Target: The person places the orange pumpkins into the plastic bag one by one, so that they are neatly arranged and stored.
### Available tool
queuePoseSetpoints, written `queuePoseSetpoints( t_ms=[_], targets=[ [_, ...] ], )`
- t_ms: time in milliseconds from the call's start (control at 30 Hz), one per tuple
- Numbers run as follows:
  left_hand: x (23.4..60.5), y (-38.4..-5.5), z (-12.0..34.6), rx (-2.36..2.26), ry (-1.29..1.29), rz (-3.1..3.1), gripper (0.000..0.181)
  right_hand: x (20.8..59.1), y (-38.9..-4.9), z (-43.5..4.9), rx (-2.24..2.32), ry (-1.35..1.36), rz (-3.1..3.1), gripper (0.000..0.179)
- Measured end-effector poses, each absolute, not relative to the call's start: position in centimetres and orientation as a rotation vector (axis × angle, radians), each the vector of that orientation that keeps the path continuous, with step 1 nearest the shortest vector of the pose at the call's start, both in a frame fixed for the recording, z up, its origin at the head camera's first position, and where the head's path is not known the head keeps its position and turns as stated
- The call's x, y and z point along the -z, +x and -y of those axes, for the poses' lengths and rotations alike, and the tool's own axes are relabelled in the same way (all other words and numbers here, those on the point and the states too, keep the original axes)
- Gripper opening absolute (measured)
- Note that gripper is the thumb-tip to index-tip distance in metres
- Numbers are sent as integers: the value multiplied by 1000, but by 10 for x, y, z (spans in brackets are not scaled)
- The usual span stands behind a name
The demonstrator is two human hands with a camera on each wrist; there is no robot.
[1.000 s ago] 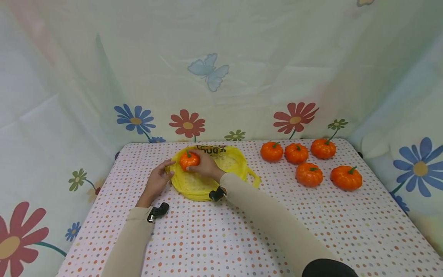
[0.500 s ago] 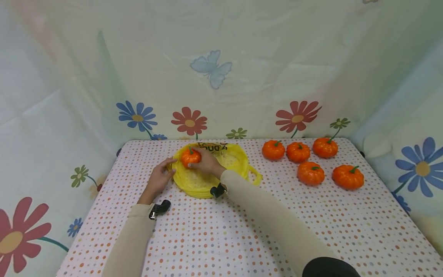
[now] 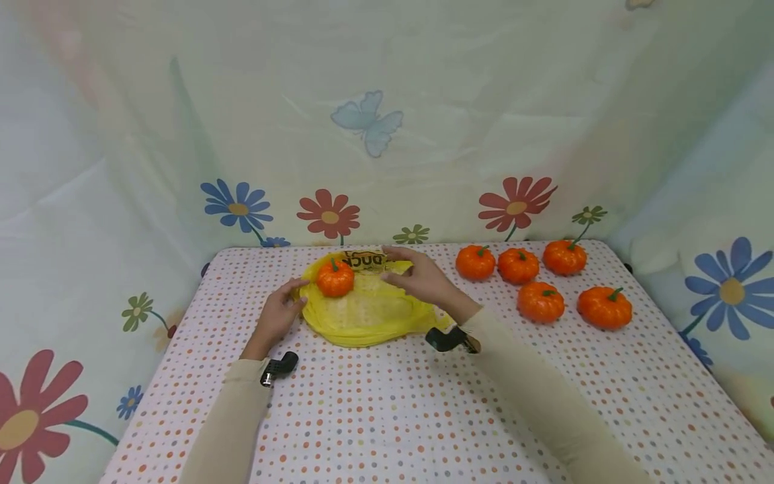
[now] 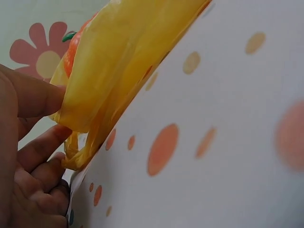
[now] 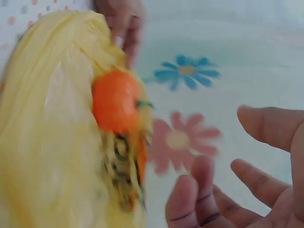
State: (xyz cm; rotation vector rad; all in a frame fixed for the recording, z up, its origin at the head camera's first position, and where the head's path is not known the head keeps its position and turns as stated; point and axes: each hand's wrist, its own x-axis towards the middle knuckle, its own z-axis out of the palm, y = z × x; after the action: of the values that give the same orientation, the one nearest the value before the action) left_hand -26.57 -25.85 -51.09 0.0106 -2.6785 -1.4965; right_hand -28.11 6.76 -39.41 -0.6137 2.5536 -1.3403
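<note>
One pumpkin in bag: a small orange pumpkin sits on the yellow plastic bag, at the bag's far-left part, its green stem up.
Bag: lies spread on the dotted worktop, printed label at its far edge.
Left hand: at the bag's left edge; in the left wrist view the thumb and fingers pinch the yellow film.
Right hand: hovers over the bag's far-right part, fingers spread and loosely bent, holding nothing.
Five pumpkins: grouped on the worktop to the right of the bag, well apart from it.
</note>
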Motion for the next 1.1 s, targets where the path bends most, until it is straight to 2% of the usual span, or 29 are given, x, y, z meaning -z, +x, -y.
queuePoseSetpoints(
  t_ms=[267, 500, 733, 1100],
  targets=[
    [513, -265, 258, 1533, 28, 2662, 38, 385, -254, -197, 1272, -187, -2918, 56],
    [510, -263, 258, 1518, 39, 2674, 38, 412, -236, -284, 1304, 63, -3001, 67],
    [507, -266, 260, 1530, 20, 2670, 38, 438, -230, -300, 1278, 177, -2855, 86],
    [509, -265, 257, 1521, 51, 2679, 36, 454, -243, -303, 1277, 326, -2755, 87]
  ],
)
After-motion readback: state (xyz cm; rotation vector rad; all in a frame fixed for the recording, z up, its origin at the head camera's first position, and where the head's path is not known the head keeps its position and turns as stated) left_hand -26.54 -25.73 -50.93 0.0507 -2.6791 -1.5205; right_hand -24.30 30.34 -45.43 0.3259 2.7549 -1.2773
